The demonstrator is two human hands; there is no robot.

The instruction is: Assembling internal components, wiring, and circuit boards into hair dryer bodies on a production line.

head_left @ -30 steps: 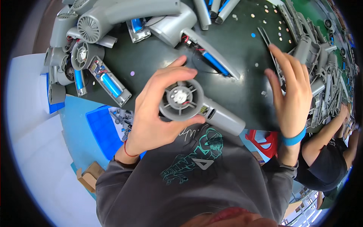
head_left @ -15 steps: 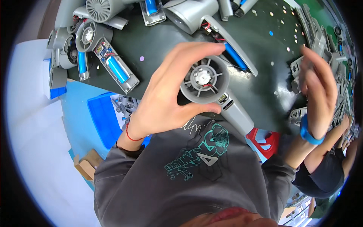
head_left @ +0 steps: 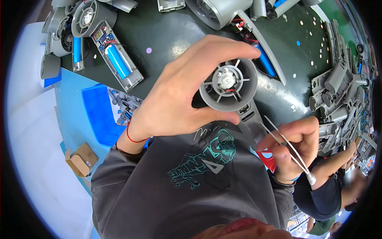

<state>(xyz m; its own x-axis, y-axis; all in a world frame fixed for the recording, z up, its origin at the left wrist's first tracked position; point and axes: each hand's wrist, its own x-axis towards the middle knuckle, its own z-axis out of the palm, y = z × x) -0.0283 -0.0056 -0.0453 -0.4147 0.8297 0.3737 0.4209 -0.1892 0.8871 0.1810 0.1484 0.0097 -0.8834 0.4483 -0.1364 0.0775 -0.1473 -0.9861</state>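
Note:
My left hand (head_left: 175, 91) is wrapped round the round grey housing of a handheld fan (head_left: 226, 80), thumb on the near side and fingers over the far side. Its open end faces up, showing a white hub, spokes and a red wire inside. The handle slants down to the right, with a display and a slot partly hidden by my thumb. Closed round a pair of metal tweezers (head_left: 295, 154), my right hand (head_left: 300, 137) is beside the handle. The tweezer tips are apart and point up-left, just right of the handle.
An opened fan half with a blue battery (head_left: 266, 61) lies just beyond my left fingers. Another opened handle (head_left: 117, 59) lies left, near more fan housings (head_left: 93, 18). Grey shell parts (head_left: 338, 87) pile up at right. A blue bin (head_left: 97, 115) stands left; a co-worker (head_left: 322, 187) sits right.
My right hand has come from the parts at right down toward the fan handle, and tweezers now show in it. My left hand and the fan have shifted slightly right in view.

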